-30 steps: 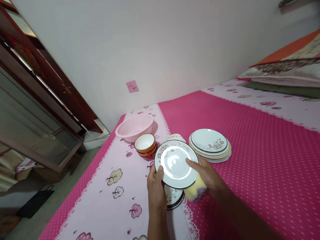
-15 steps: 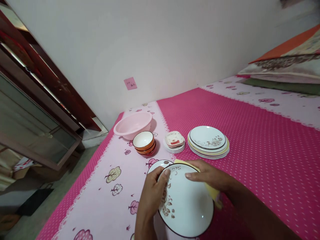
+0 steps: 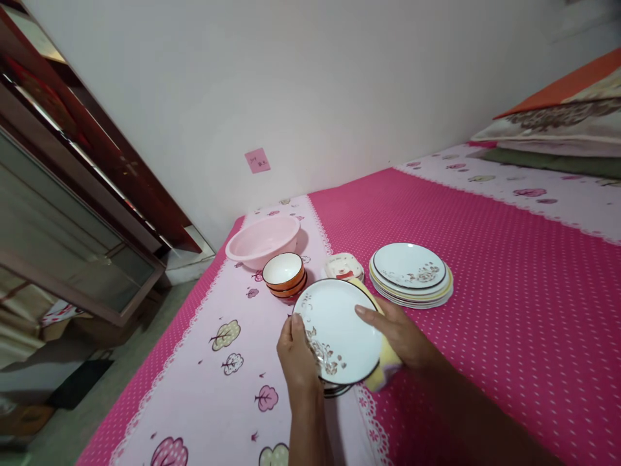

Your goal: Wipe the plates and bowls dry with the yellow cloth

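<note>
A white plate (image 3: 339, 336) with a dark rim and brown flowers tilts toward me between my two hands. My left hand (image 3: 298, 356) grips its left edge, thumb on the rim. On the right side my right hand (image 3: 395, 330) clasps the plate, thumb on its face, with a yellow cloth (image 3: 388, 359) behind the rim. The dark rims of more plates (image 3: 336, 390) show below the held one; most of them is hidden. Beyond it are small square dishes (image 3: 343, 264), partly covered, and stacked orange bowls (image 3: 284, 275) with white insides.
A stack of plates (image 3: 411, 275) stands to the right on the pink dotted bedspread (image 3: 509, 310). The pink basin (image 3: 264, 238) sits behind the bowls, near the wall. Folded bedding (image 3: 563, 133) is piled at far right. A pink note (image 3: 257, 160) is on the wall.
The held plate has moved up and away from me, now covering part of the small dishes. My hands have moved with it, and the plate's tilt has changed. The view has shifted slightly.
</note>
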### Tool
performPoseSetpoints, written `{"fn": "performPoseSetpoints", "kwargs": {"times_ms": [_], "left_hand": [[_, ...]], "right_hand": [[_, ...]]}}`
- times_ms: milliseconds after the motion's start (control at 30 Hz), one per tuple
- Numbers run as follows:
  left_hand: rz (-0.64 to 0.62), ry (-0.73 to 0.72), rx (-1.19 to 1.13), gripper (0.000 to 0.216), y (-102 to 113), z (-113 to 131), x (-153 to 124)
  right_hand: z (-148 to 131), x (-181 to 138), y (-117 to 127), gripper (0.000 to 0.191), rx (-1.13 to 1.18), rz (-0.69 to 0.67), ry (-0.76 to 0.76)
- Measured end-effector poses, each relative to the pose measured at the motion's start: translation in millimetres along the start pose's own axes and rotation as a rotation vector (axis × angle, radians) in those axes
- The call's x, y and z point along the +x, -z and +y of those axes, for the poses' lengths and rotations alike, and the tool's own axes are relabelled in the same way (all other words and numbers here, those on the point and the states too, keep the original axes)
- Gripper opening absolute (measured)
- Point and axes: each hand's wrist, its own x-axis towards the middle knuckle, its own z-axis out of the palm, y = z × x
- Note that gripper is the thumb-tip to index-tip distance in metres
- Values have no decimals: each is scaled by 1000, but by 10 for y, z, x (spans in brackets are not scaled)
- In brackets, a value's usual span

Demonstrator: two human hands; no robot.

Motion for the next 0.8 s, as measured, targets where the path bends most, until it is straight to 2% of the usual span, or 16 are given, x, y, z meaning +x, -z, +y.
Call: {"fn": "performPoseSetpoints", "kwargs": {"times_ms": [133,200,267,400,467,533,633,800], "left_hand": [[164,-29,-93,41,-115,-116,-90],[147,-22,-161,41,-145,-103,-127],[36,8,-245,43,-148,-43,-140],[-284,168,-312,48,-91,104,-109],[-342,252,-303,49,-61,138,-91],[-333,267,-277,48,-44,135,-78],[-269,186,-156,46,-36,95,-60],[-121,-77,157,48,-56,44,-48]], "right_hand": [[166,-37,-213,70,156,33,-26],[191,-44,-233,68,180,31,-49],[153,-42,-177,66,151,35,-70],[-12,-11,60,60,60,21,-70],[-72,15,168,59,-29,-35,-40],[-99,38,238,59,-130,-72,-15],[-93,57,269,61,-207,-81,6],[-74,61,227,60,-275,-24,82]]}}
